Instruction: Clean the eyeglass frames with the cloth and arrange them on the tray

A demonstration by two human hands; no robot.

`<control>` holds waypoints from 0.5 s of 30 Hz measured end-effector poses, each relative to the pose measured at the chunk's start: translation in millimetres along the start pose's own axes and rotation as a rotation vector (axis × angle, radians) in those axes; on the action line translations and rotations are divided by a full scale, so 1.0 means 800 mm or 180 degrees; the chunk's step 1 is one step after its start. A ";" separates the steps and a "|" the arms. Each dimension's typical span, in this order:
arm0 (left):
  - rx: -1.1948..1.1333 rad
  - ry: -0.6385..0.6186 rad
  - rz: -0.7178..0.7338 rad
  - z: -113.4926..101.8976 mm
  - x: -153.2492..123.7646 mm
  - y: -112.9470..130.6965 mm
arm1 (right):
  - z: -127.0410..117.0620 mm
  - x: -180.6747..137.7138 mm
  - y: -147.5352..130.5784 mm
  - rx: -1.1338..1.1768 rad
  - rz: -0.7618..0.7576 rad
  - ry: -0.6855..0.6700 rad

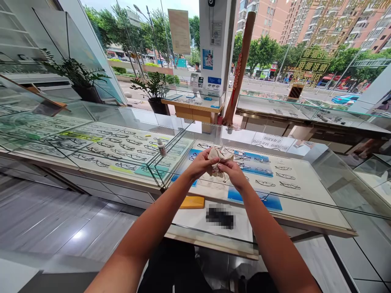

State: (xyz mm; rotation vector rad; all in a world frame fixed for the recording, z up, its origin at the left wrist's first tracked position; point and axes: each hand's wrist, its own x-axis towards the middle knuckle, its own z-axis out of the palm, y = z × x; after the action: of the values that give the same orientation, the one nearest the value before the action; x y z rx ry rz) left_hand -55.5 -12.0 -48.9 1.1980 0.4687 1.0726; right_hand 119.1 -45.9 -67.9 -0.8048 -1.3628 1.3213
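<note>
Above the glass display counter, my left hand (204,163) pinches a crumpled beige cloth (217,155) from its left side. My right hand (231,170) grips the same cloth from the lower right, fingers closed. Thin dark lines, like parts of an eyeglass frame, show at the folds; the cloth and fingers hide the rest. Under the glass below my hands lie several pairs of eyeglasses (265,183) on white and blue boards.
A small white spray bottle (161,148) stands on the counter glass to the left. Nearer me are an orange-yellow case (192,202) and a pixelated dark patch. Glass counter edges run left and right. Potted plants (154,91) and a leaning wooden post (241,69) stand beyond.
</note>
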 end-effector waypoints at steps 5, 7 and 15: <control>0.0223 0.0107 0.0182 0.003 0.005 -0.008 | 0.003 0.002 0.004 -0.0087 0.0103 -0.0092; 0.0233 0.0082 0.0187 0.001 0.007 -0.009 | 0.001 0.002 0.003 -0.0132 0.0120 -0.0005; -0.0109 -0.0276 0.0074 -0.006 0.004 -0.002 | -0.006 0.000 -0.011 -0.0106 0.0037 0.0050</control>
State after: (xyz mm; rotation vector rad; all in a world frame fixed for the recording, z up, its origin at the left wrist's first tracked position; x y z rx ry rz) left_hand -57.1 -6.7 -50.9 1.2171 0.3686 1.0402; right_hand 125.6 -45.7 -60.1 -0.8452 -1.3729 1.3019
